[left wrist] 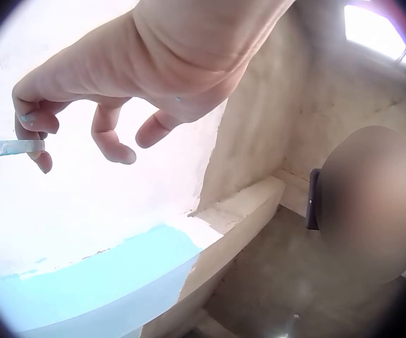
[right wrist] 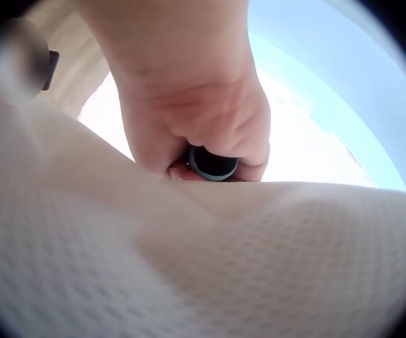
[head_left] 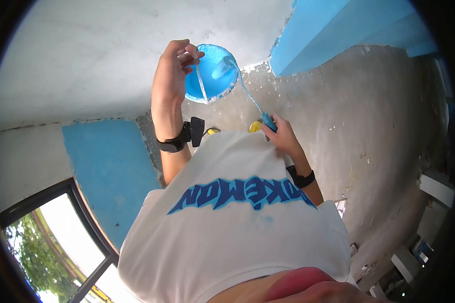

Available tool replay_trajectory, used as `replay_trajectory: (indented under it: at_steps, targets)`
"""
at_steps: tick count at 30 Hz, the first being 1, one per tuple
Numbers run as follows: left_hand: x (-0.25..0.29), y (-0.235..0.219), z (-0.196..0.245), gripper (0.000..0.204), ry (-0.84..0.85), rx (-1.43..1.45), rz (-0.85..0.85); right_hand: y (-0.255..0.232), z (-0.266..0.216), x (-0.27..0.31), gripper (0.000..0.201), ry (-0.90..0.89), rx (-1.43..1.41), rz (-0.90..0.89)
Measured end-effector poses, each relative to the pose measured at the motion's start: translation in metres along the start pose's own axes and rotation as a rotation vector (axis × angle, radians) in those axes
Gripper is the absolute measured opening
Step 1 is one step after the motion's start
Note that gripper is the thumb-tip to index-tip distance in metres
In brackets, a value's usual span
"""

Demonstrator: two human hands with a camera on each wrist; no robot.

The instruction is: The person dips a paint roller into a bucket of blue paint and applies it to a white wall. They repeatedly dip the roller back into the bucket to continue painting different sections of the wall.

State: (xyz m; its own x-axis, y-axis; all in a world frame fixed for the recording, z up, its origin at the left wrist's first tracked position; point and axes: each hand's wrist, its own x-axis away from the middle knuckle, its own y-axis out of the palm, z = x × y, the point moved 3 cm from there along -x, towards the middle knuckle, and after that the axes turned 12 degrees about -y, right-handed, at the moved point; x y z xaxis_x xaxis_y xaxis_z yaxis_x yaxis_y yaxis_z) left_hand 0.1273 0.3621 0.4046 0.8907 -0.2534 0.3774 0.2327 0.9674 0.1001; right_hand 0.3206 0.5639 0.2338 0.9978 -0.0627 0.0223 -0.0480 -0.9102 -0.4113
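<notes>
In the head view a blue bucket (head_left: 191,91) holds blue paint, and a paint roller (head_left: 221,68) lies over its far right part. My left hand (head_left: 173,76) pinches the bucket's pale handle (head_left: 202,83) between thumb and finger; the other fingers are bent loosely. That pinch on the handle (left wrist: 9,148) shows at the left edge of the left wrist view. My right hand (head_left: 284,135) grips the roller's blue handle (head_left: 269,122) near the shirt. In the right wrist view the fingers curl round the dark handle end (right wrist: 213,163).
Behind the bucket rises a white wall (head_left: 111,45) with blue-painted areas (head_left: 106,166). A window (head_left: 55,242) is at the lower left. Grey, paint-spotted floor (head_left: 338,116) spreads to the right, with pale objects (head_left: 436,188) at the far right.
</notes>
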Motion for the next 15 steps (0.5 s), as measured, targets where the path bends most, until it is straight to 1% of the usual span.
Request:
replay_trajectory:
  at_steps: [2,3,5,6,8,9,11,12,14,15]
  targets:
    - [-0.002,-0.003,-0.001,0.029,-0.001,0.004,0.007,0.000,-0.004,-0.002,0.022,0.006,-0.274,-0.041]
    - [-0.003,-0.004,-0.003,0.029,0.007,0.008,0.016,-0.003,-0.008,-0.002,0.022,-0.004,-0.272,-0.049]
    - [-0.004,-0.003,-0.007,0.030,0.006,0.024,0.048,-0.007,-0.011,-0.001,0.023,0.187,-0.451,-0.124]
    - [-0.004,-0.002,-0.009,0.030,0.011,0.026,0.054,-0.008,-0.011,-0.001,0.023,0.182,-0.450,-0.130]
    - [-0.006,0.001,-0.013,0.033,-0.023,0.021,0.082,-0.009,-0.011,-0.004,0.027,0.172,-0.584,-0.152]
    - [-0.007,0.001,-0.014,0.033,-0.018,0.019,0.085,-0.011,-0.009,-0.004,0.027,0.166,-0.586,-0.155]
    - [-0.009,0.005,-0.015,0.034,-0.046,0.014,0.095,-0.018,-0.004,-0.004,0.031,0.200,-0.814,-0.213]
    - [-0.010,0.006,-0.016,0.034,-0.039,0.010,0.097,-0.021,-0.004,-0.004,0.031,0.193,-0.817,-0.213]
    - [-0.015,0.009,-0.019,0.037,-0.050,0.047,0.109,-0.023,-0.005,-0.003,0.032,0.248,-1.085,-0.286]
    - [-0.016,0.011,-0.019,0.037,-0.047,0.042,0.111,-0.025,-0.004,-0.003,0.032,0.243,-1.090,-0.287]
